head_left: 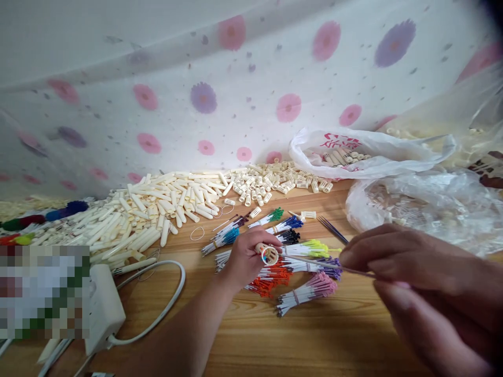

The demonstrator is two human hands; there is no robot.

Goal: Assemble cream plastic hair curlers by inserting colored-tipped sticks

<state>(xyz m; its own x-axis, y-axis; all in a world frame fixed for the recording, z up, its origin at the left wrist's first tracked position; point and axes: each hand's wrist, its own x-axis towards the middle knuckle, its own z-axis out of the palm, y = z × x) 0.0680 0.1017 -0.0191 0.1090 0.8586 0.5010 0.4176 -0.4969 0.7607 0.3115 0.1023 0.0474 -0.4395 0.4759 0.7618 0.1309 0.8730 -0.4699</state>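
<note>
My left hand [245, 256] is closed around a cream slotted plastic tube [270, 254], its open end facing right; small red and blue bits show inside. My right hand [428, 283] pinches a thin pale stick [314, 262] that reaches left to the tube's mouth. Whether its far end sits inside the tube, I cannot tell. Bundles of white sticks with coloured tips lie around the left hand: pink [308, 293], orange [267, 280], yellow [306, 247], black [288, 237], light blue [221, 241] and green [267, 217].
Long cream tubes [157, 204] are heaped at the back left, short slotted ones [271, 180] beside them. Plastic bags [416, 204] stand at the right. Dark tweezers [332, 229] lie near the bundles. A white power strip [104, 306] with a cable is at the left.
</note>
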